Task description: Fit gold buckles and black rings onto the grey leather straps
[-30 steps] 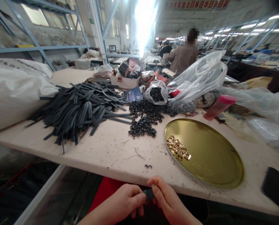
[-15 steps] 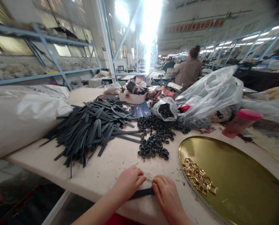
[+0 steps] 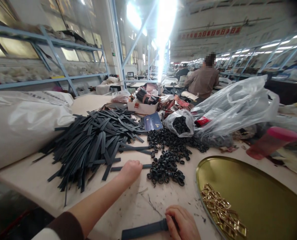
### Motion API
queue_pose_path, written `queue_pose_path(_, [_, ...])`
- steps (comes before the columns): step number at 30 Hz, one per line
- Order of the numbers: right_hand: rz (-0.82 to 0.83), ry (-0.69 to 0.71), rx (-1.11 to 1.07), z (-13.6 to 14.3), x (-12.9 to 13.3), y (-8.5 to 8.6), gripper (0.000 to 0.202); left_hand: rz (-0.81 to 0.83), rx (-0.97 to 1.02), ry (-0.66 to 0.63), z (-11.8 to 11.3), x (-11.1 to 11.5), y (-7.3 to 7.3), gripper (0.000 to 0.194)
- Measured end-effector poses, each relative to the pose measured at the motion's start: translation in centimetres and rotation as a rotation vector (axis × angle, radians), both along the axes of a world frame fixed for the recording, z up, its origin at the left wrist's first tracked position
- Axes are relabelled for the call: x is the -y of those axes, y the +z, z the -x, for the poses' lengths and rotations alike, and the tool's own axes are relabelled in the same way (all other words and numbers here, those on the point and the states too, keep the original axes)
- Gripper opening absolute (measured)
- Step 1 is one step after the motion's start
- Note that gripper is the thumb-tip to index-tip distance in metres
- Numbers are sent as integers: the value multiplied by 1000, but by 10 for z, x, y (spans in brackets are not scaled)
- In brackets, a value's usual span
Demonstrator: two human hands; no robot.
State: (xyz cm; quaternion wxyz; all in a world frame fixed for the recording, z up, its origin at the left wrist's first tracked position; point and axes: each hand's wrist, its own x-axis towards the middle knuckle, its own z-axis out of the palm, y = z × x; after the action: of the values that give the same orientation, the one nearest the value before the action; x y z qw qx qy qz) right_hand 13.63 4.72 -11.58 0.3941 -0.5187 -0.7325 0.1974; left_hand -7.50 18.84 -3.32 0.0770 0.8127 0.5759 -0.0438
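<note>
My left hand [image 3: 130, 171] is over a dark strap [image 3: 116, 169] that lies beside the heap of black rings [image 3: 166, 165]; its fingers are curled together, and the strap shows on both sides of the hand. Near the table's front edge, my right hand [image 3: 182, 222] grips the right end of another dark strap [image 3: 143, 230], which stretches out to the left. A large pile of dark straps [image 3: 88, 143] spreads over the left of the table. Gold buckles [image 3: 220, 208] sit at the left side of a gold oval tray [image 3: 260, 196].
A white sack [image 3: 26, 123] bulges at the left edge. Behind the rings are an opened plastic bag of rings [image 3: 180, 124], a blue card [image 3: 152, 121] and a white box [image 3: 142, 108]. A pink-lidded container [image 3: 272, 143] stands right. Someone in brown [image 3: 203, 80] sits further back.
My left hand has left the strap near my right hand and moved forward to another strap by the rings. My right hand and its strap are lower in the view.
</note>
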Motion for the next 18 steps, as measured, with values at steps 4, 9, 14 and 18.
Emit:
queue_pose_path(4, [60,-30,1,-5,-2,19,12,11,67,50,4,34,0,10])
queue_pose_path(9, [68,-117,269,-15,-37,42,20,32,284,205,10,43,6,2])
queue_pose_path(14, [61,-61,425,-10,-76,51,14,-22,603,393,2,53,32,5])
queue_pose_path(18, [72,-53,466,-6,-78,48,12,139,914,503,-12,88,56,12])
